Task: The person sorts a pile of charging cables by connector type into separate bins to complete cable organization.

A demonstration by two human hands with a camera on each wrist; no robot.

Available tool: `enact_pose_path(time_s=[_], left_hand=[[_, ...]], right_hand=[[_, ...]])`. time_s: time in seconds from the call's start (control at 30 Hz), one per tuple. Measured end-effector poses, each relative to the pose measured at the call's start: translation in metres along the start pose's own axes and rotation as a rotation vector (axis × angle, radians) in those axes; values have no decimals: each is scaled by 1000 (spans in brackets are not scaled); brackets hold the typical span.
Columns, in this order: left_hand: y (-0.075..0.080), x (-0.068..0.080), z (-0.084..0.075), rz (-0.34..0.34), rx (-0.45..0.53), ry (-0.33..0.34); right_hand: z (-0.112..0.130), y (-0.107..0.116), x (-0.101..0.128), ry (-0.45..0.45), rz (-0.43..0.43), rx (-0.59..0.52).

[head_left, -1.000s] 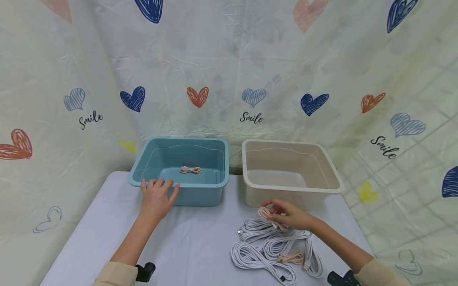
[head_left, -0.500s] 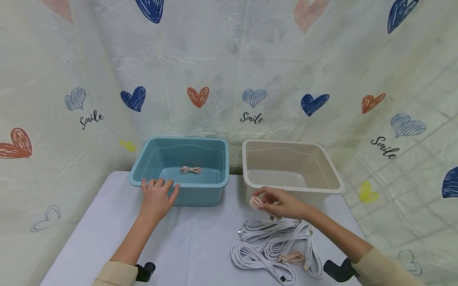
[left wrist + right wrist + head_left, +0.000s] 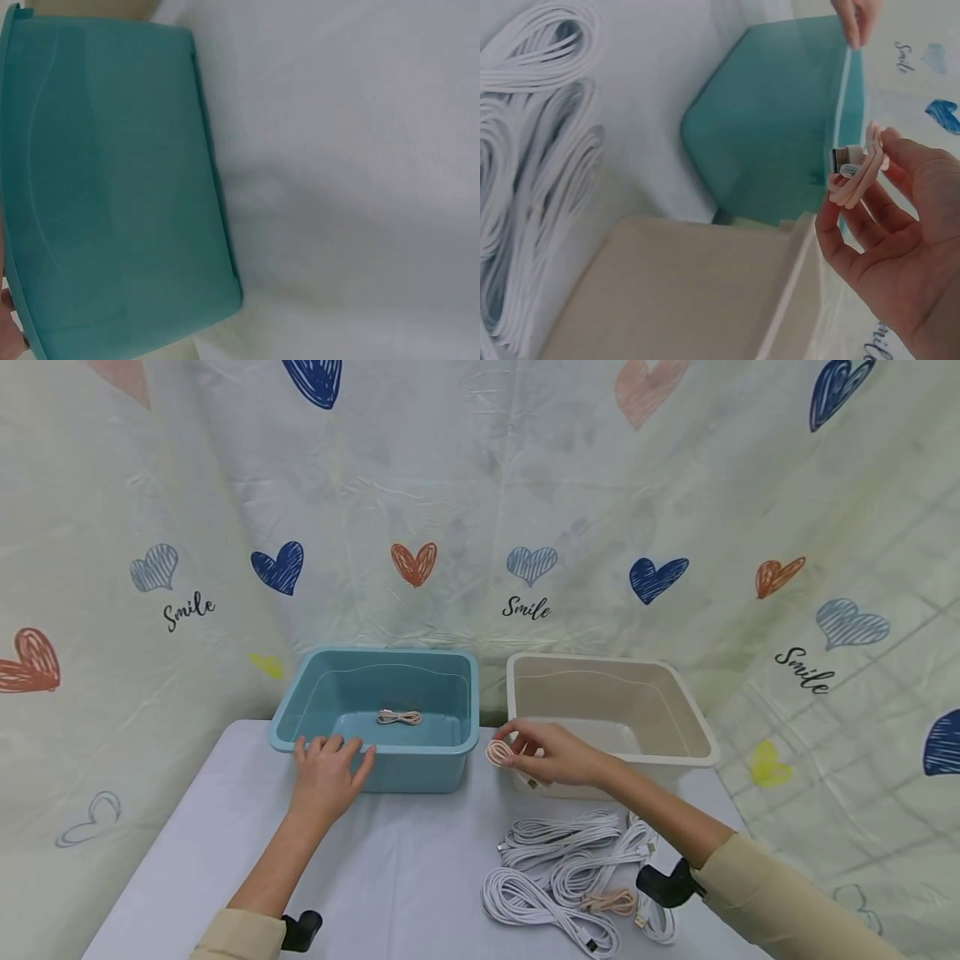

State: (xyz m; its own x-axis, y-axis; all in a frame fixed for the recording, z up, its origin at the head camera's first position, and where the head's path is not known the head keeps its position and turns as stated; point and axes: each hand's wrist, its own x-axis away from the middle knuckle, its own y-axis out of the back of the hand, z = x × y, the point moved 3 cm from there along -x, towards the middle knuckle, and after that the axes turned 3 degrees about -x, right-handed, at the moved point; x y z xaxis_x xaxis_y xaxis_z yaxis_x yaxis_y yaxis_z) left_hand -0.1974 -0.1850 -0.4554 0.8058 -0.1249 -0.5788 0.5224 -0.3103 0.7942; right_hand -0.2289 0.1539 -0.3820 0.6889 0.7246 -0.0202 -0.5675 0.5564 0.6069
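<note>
A coiled pink cable (image 3: pixel 498 752) is pinched by the fingers of the right hand (image 3: pixel 551 757), held above the desk (image 3: pixel 405 868) between the blue bin (image 3: pixel 450 760) and the beige bin (image 3: pixel 697 747); the left hand (image 3: pixel 326 777) is laid on the blue bin's front rim, fingers straight; another pink cable (image 3: pixel 398 717) is seen inside that bin; white cables (image 3: pixel 558 872) are heaped on the desk

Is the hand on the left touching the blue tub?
Touching. In the head view the left hand rests on the blue tub, its straight fingers lying over the near rim. The right wrist view also shows fingertips on that rim.
</note>
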Motion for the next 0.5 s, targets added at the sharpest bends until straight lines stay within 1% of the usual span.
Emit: enact_pose_path(time_s=[0.13,0.27,0.5], left_hand=[[0,0,0,-2,-3,2],[0,0,1,0,-6,3],[-1,0,1,7,-13,7]], right_hand=[[11,1,-19,10,0,10],[18,2,-37,11,-19,28],[27,6,-66,0,-61,96]])
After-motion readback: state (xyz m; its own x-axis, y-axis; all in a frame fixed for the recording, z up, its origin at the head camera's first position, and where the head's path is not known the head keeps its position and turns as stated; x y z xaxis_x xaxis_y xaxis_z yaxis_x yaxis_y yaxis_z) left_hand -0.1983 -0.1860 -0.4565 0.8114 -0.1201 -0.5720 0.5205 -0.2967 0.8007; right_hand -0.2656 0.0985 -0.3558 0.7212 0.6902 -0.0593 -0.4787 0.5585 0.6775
